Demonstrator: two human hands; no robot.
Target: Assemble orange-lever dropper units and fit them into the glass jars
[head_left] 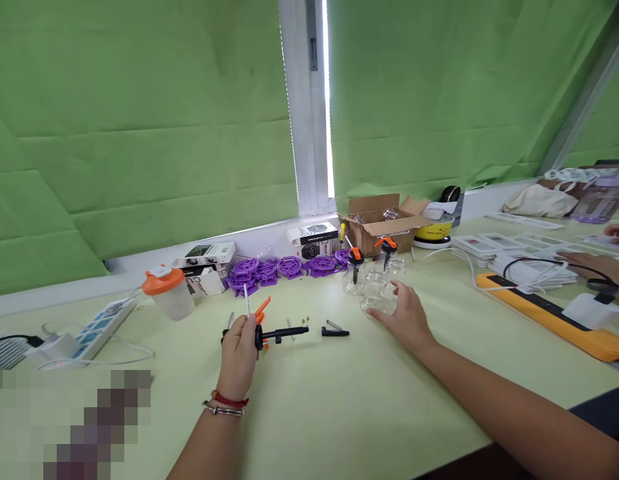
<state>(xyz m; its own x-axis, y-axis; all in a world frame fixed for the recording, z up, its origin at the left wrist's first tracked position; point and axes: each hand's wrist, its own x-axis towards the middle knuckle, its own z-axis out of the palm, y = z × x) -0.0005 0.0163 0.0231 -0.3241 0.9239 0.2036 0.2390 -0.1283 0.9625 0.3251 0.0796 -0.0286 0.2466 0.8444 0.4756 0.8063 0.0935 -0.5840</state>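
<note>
My left hand (239, 343) is closed around a black dispenser top (284, 333) with a long stem that points right. A thin white rod (247, 300) stands up from the same grip. An orange piece (262, 308) shows just behind the fingers; whether it belongs to the top is unclear. My right hand (406, 317) curves its thumb and fingers around a clear jar (376, 292) standing on the table. Between the hands lie a short black tube (335, 332) and a metal spring (333, 324). Two clear bottles with black-and-orange tops (356, 257) stand behind the jar.
Purple plastic parts (289, 267) line the back of the table. Further right are an open cardboard box (384, 227) and a yellow bowl (433, 230). An orange-lidded cup (169, 293) and a power strip (102, 330) stand left. Another person's hand (596, 270) is at right.
</note>
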